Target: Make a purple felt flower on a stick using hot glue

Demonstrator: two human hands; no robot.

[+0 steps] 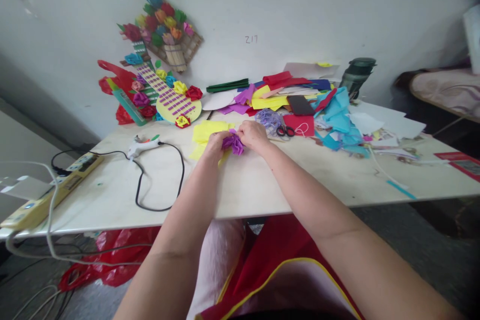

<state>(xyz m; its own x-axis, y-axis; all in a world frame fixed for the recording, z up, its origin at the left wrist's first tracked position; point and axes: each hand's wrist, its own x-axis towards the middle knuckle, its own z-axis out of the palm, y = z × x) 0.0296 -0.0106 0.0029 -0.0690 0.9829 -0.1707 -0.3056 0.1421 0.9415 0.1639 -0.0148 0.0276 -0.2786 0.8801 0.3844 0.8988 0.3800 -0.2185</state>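
A crumpled purple paper flower (235,144) sits between my two hands, above the middle of the table. My left hand (216,143) is closed on its left side. From the upper right, my right hand (253,135) pinches at its edge with bent fingers. Under and behind the left hand lies a sheet of yellow crepe paper (205,131). Beyond the right hand are a tangle of pale purple string (269,118) and black-handled scissors (285,131). The fingertips are partly hidden, small and a little blurred.
A glue gun (144,146) with a looped black cord lies left, near a power strip (56,187). Paper-flower guitar shapes (176,105) lean at the back left beside a glue bottle (129,105). Coloured paper, a phone (300,105) and a dark bottle (357,77) fill the back right.
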